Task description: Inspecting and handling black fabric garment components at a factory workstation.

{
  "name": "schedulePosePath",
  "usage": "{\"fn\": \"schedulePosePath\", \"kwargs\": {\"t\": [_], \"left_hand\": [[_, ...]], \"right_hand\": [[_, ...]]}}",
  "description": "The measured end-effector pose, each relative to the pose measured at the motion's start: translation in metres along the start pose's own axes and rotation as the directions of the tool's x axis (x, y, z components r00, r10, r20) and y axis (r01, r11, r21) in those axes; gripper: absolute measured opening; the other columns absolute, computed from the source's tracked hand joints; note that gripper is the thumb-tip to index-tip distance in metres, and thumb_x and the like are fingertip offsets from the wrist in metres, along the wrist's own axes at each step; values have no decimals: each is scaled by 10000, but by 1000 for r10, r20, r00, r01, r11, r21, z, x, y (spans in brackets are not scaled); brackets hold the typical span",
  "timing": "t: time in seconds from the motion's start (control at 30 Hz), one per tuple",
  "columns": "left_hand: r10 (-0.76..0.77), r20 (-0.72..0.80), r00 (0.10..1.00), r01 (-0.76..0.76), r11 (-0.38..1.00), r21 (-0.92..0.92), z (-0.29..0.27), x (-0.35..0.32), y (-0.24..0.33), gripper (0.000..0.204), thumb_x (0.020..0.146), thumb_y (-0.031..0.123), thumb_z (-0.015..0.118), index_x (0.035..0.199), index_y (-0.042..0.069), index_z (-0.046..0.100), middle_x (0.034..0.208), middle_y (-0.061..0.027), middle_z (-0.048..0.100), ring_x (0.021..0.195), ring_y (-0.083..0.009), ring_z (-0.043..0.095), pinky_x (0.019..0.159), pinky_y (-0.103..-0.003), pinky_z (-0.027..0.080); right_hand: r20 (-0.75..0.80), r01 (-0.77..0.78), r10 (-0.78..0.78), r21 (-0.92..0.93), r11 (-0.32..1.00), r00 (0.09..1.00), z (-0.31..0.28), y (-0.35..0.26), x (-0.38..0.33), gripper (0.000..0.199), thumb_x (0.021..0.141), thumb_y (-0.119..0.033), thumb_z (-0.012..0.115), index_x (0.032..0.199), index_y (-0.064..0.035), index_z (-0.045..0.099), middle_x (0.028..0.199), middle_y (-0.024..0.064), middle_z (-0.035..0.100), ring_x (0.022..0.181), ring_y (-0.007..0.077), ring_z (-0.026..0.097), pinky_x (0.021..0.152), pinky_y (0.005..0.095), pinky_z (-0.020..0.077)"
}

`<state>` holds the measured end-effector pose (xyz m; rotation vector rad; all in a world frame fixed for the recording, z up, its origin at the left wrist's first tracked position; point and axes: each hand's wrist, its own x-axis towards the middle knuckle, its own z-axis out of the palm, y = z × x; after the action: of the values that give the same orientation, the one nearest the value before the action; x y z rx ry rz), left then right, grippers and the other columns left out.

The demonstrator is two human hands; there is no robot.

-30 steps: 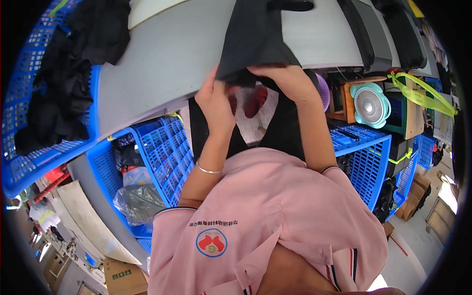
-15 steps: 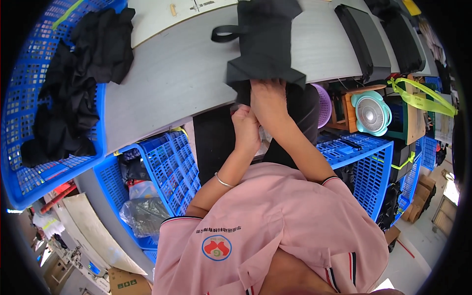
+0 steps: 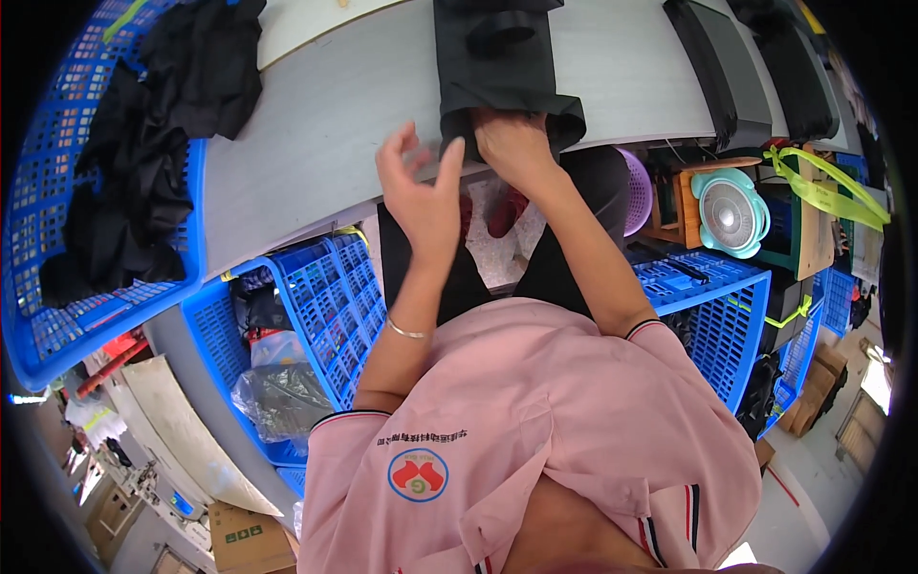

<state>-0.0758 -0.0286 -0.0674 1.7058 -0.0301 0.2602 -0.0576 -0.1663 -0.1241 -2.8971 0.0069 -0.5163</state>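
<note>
A black fabric piece shaped like a flat tube or bag [image 3: 492,62] lies over the grey worktable's front edge, with a strap loop [image 3: 502,31] on its upper side. Its wide, flared opening faces me. Inside that opening is my right hand [image 3: 516,145], palm down; the fabric hides its fingers, so whether they grip is unclear. My left hand [image 3: 421,196] is raised just left of the opening, fingers spread and thumb apart, holding nothing and slightly blurred.
At left, a blue plastic basket [image 3: 196,230] holds crumpled black fabric pieces [image 3: 215,72]. Stacked black pieces [image 3: 722,81] lie on the grey worktable [image 3: 316,134] at right. Blue crates [image 3: 330,311] stand below on both sides. A turquoise fan [image 3: 729,212] stands right of a purple basket [image 3: 638,191].
My left hand has come away from beside my right hand, moving left and opening. The black fabric piece has shifted slightly left and turned, its strap loop now lying on top.
</note>
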Motion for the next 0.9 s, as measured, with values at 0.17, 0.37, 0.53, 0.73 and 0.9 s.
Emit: {"fn": "schedulePosePath", "kwargs": {"t": [0.17,0.37,0.53,0.73,0.9], "left_hand": [[-112,132,985,121,991,-59,9,21,-5,189,861,39,740,980,-24,607,915,-32,628,785,-80,606,718,-230,522],[-241,152,959,201,951,234,-22,15,1,151,838,38,739,966,35,659,884,-89,636,784,-137,641,638,-261,519],[525,512,680,-699,676,234,19,49,25,431,727,71,766,1147,121,677,1241,-78,592,1164,-290,530,1006,-401,406],[666,713,217,-921,382,-76,100,63,36,184,678,72,712,862,88,709,1067,-48,620,1044,-252,561,926,-404,427],[487,870,72,-923,364,-127,82,30,31,44,780,79,619,785,79,663,847,-48,613,828,-244,559,723,-345,459]], "right_hand": [[44,-20,22,-28,999,999,-1,1,2,238,833,-204,563,1017,-104,675,1011,151,673,963,357,626,907,616,370],[206,47,-24,-109,993,978,-5,-2,-2,208,801,-264,609,913,-112,698,835,110,691,916,307,644,809,550,434],[-135,-58,49,-62,996,990,7,-15,-1,284,894,-307,552,1087,-123,648,1101,90,661,1088,306,593,930,531,409],[-214,-7,126,482,876,969,19,-10,-14,459,934,-281,599,1330,-78,486,1261,118,530,1217,275,478,1040,396,381],[199,-131,-99,875,466,975,6,21,-24,465,956,-277,519,1377,-87,469,1335,150,513,1310,279,430,1072,406,363]]}}
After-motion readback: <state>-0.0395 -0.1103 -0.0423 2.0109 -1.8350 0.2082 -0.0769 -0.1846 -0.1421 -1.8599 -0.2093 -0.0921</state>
